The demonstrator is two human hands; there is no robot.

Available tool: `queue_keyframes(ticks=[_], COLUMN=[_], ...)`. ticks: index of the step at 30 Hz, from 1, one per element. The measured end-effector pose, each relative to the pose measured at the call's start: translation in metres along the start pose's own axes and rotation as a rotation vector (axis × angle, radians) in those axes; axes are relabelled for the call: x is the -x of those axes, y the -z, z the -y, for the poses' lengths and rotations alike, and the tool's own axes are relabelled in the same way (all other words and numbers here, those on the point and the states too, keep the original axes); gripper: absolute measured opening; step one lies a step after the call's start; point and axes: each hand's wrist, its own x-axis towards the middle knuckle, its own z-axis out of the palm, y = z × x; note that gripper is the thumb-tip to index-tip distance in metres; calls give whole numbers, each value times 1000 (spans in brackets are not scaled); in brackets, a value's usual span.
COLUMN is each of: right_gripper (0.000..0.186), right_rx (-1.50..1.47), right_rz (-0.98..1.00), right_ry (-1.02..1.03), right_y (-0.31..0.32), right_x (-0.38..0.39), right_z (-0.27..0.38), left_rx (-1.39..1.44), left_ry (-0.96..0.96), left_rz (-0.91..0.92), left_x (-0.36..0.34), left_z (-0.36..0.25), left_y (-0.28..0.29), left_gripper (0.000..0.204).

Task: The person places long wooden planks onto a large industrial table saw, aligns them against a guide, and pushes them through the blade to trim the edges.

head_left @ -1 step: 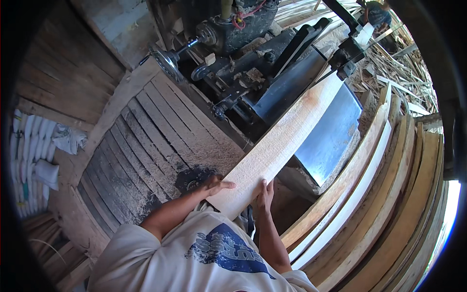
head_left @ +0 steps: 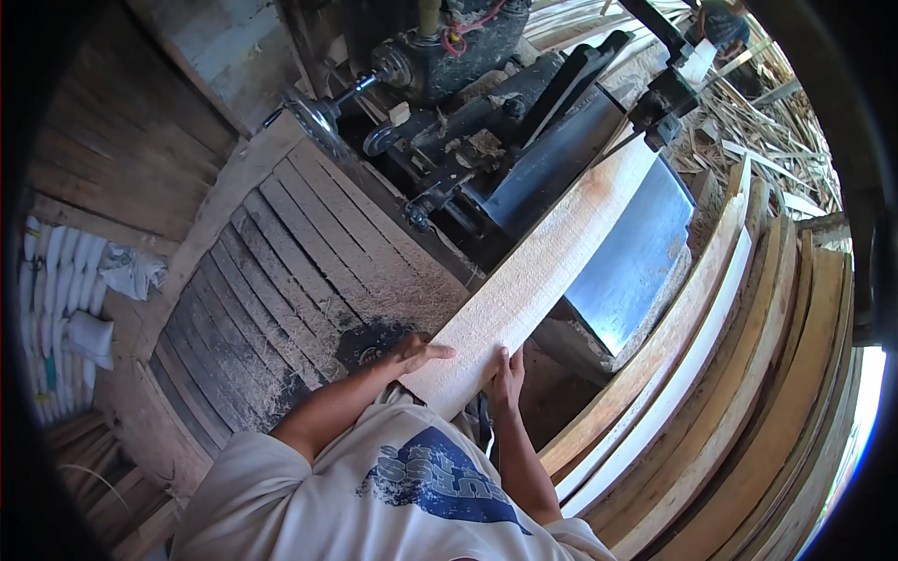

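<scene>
A long pale wooden board [head_left: 538, 280] slants away from my body, its far end on the metal table [head_left: 622, 285] of a saw-like machine. That far end reaches the dark guide block [head_left: 666, 105], where the blade itself is hard to make out. At the near end, my left hand [head_left: 421, 355] grips the board's left edge, thumb on top and fingers underneath. Opposite it, my right hand [head_left: 508, 376] holds the right edge, with the thumb side up against the wood. The board's near end is close to my shirt.
Several long planks [head_left: 739, 374] are stacked at the right. A handwheel [head_left: 318, 117] and dark machine parts stand at the back. Sawdust covers the slatted wooden platform [head_left: 309, 252] at left, beyond which lie white sacks [head_left: 70, 290]. Another person [head_left: 722, 28] is at the far right, near scrap strips.
</scene>
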Motion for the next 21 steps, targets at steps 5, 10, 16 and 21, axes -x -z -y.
queue_keyframes(ticks=[5,10,16,21], right_gripper=[64,56,45,37], right_rx=[-8,330,474,416], right_rz=[21,-60,-211,-318], right_ry=[-152,-82,50,118], right_y=[17,24,2,8], right_x=[19,29,7,-38], right_z=[-11,-2,17,28], left_rx=[142,167,167,-175], left_ry=[-65,-10,-16,-3], left_rz=[-31,-23,-24,-375], left_x=[-34,-96,-147,-164], left_z=[-39,-47,-72,-133], left_y=[-6,-11,-7,-14], left_gripper=[58,54,58,83])
